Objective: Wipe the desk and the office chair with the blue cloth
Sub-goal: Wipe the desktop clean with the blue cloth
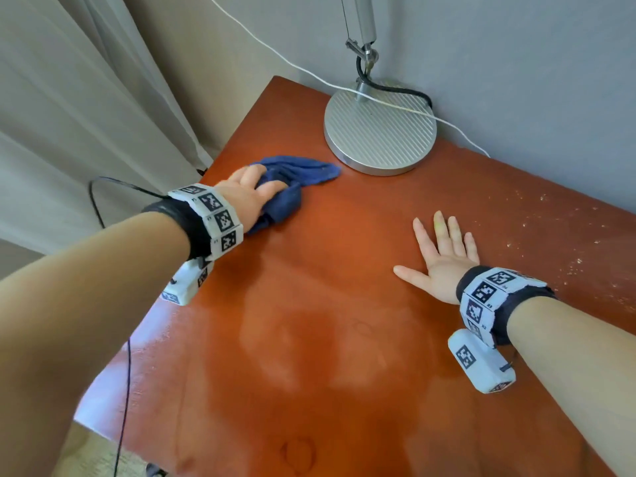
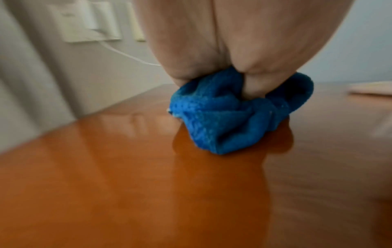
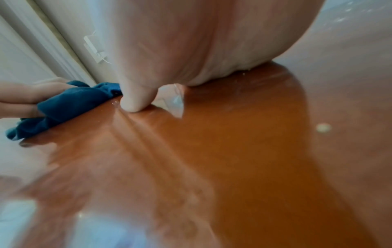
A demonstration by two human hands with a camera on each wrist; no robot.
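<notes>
Right hand (image 1: 444, 259) flat on desk (image 1: 309, 356), fingers spread; left hand (image 1: 246, 196) clutching blue cloth (image 1: 292, 182)

Soft daylight all round, pretty bright, with pale glare sheeting across the glossy surface (image 1: 309, 339), and both wrist views are smeary with blur, bent at the edges, the head view much sharper.

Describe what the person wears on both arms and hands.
Both forearms are bare, with no sleeves or gloves. The left hand and right hand each have a black wrist wrap ringed with white blocks bearing black square markers, with a white marked camera box slung beneath.
</notes>
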